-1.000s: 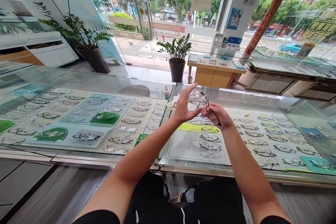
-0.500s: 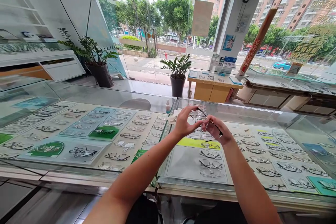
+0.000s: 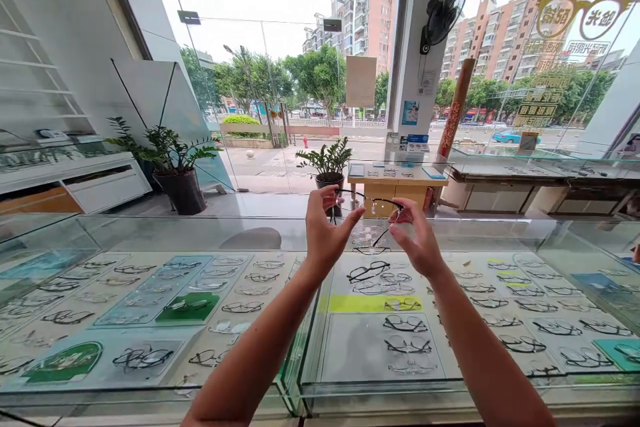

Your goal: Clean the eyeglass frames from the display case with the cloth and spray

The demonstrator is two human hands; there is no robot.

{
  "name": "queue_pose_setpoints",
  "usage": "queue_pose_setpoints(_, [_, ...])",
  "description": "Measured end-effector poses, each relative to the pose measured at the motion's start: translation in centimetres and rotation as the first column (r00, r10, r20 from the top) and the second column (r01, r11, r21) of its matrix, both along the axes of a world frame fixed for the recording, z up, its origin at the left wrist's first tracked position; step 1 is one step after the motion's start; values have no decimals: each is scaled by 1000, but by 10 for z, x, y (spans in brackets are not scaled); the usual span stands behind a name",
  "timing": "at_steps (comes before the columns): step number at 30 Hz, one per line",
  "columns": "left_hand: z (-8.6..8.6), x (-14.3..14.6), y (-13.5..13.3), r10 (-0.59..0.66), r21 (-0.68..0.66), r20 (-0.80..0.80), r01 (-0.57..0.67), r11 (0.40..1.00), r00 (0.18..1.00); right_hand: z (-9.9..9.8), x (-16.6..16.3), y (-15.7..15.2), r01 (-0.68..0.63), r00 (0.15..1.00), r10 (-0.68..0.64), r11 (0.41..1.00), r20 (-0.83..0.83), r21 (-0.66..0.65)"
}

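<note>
A pair of dark half-rim eyeglasses (image 3: 367, 197) is held up in front of me, above the glass display counter. My left hand (image 3: 327, 227) pinches its left end between thumb and fingers. On the opposite end, my right hand (image 3: 413, 233) grips the frame near the hinge. One temple arm hangs down and slants between the hands. Under them, inside the counter, lie rows of spectacle frames, among them a black pair (image 3: 406, 324) on a pale board and another pair (image 3: 369, 271) higher up.
The glass display counter (image 3: 313, 383) runs across in front of me. Beyond it are a potted plant (image 3: 327, 159), a larger potted plant (image 3: 180, 193) at left, a wooden display table (image 3: 395, 188) and a wall fan (image 3: 443, 13). Glass doors face the street.
The view has tilted up. My hands have drawn apart, and the eyeglasses have turned from slanted to roughly level, held at both ends.
</note>
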State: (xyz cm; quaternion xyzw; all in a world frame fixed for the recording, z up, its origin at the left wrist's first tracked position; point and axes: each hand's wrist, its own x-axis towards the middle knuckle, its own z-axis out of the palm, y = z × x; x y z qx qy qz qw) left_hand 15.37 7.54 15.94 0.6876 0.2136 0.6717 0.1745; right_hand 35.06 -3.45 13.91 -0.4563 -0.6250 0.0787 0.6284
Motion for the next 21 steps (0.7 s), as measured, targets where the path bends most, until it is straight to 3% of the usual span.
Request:
queue_pose_setpoints(3, [33, -7, -17, -39, -18, 75, 40, 999, 996, 40, -12, -9, 80, 994, -81, 996, 72, 29])
queue_pose_setpoints(6, [43, -12, -32, -58, -53, 124, 65, 996, 991, 60, -23, -15, 161, 979, -170, 984, 114, 81])
queue_pose_setpoints(13, [29, -14, -32, -88, -115, 103, 100, 988, 991, 55, -29, -19, 231, 962, -247, 963, 114, 139])
queue_pose_setpoints(21, [33, -18, -40, -75, -73, 59, 79, 994, 995, 59, -16, -24, 193, 970, -207, 974, 127, 116])
